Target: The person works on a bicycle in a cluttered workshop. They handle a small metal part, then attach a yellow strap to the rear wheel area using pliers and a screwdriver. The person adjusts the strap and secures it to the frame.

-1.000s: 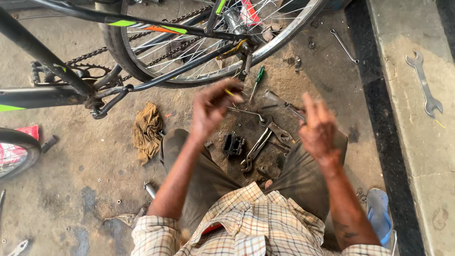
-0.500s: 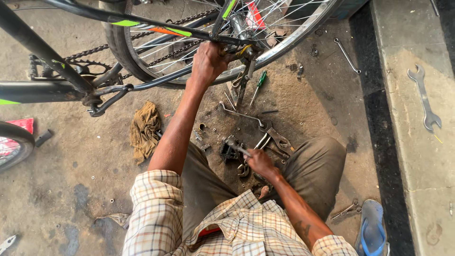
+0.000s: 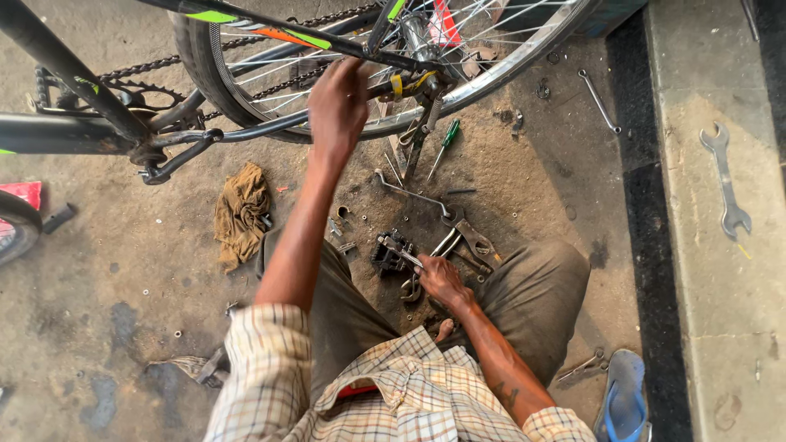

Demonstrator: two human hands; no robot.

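Note:
I squat beside a bicycle's rear wheel (image 3: 246, 82). My left hand (image 3: 337, 106) is raised at the frame stays by the hub, closed around a dark tool with yellow bands (image 3: 397, 85) that points at the axle. My right hand (image 3: 442, 280) is low between my knees, with its fingers closed on a silver metal tool (image 3: 403, 250) in a pile of pliers and wrenches (image 3: 463, 239) on the ground. A small black block-shaped part (image 3: 385, 255) lies right next to that hand.
A green-handled screwdriver (image 3: 446, 139) and a long thin wrench (image 3: 598, 100) lie near the wheel. A brown rag (image 3: 241, 209) is at my left. A double-ended spanner (image 3: 725, 180) rests on the raised concrete ledge. A blue sandal (image 3: 626, 401) is at lower right. The crank and chain (image 3: 123, 86) are at upper left.
My left hand rose from chest height to the wheel hub with its tool. My right hand dropped from mid-air onto the tool pile and closed on a metal tool.

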